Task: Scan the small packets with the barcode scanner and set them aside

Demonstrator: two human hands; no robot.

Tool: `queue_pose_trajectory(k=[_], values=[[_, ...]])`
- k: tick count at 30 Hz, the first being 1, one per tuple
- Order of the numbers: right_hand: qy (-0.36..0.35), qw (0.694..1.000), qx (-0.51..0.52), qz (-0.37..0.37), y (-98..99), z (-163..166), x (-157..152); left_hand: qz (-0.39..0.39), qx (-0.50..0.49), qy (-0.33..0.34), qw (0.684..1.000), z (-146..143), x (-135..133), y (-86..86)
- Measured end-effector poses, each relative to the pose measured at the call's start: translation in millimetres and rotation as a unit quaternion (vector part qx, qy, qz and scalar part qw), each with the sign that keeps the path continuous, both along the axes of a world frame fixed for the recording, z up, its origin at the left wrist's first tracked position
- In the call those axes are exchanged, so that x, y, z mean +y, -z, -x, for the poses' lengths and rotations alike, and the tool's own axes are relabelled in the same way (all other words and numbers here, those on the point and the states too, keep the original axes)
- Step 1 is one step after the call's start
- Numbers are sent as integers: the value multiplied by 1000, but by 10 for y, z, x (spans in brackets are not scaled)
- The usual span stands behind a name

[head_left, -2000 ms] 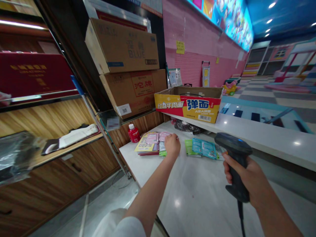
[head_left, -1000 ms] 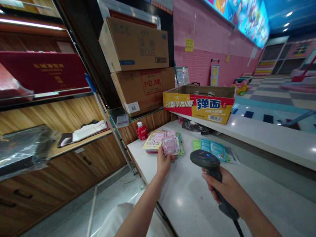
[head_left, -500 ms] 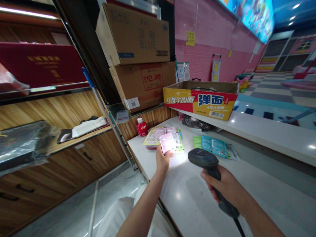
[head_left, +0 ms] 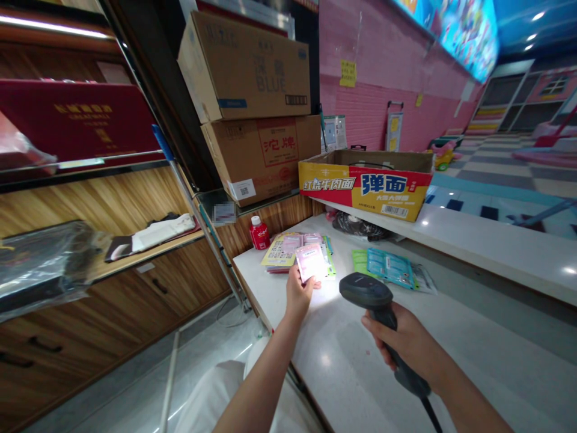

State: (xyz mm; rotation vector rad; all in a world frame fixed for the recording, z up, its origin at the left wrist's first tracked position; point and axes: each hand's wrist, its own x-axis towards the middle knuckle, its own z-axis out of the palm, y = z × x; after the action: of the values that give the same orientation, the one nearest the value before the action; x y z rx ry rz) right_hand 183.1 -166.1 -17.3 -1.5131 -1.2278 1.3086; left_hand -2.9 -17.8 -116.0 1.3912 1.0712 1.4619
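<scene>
My left hand grips a small pink packet by its lower edge, with the thumb in front. Bright light falls on the packet's face. Behind it lies a pile of flat packets, yellow, pink and green. My right hand is wrapped round the handle of a black barcode scanner, its head turned toward the pink packet. The scanner's cord runs down out of view. Beyond the scanner, blue and green packets lie on the white counter.
A red bottle stands at the counter's far left corner. On the raised ledge sits an open red and yellow noodle carton. Two brown cardboard boxes are stacked at the back. Dark bundled material lies under the ledge.
The pink packet in my left hand has shifted slightly right and now shows brighter. My right hand has brought the scanner a little left, closer to the packet.
</scene>
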Motion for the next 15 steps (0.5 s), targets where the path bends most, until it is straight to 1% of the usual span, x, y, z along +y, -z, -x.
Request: queue_pose_trajectory(k=[4, 8, 12, 15], values=[[6, 1000, -5, 3, 18, 7, 9, -2, -27, 34, 999, -37, -61, -54], [8, 1000, -5, 3, 22, 29, 14, -1, -45, 56, 997, -46, -62, -44], [23, 1000, 3, 1, 26, 27, 31, -13, -14, 31, 999, -12, -25, -16], [56, 998, 24, -20, -20, -31, 40, -26, 10, 15, 1000, 15, -5, -11]])
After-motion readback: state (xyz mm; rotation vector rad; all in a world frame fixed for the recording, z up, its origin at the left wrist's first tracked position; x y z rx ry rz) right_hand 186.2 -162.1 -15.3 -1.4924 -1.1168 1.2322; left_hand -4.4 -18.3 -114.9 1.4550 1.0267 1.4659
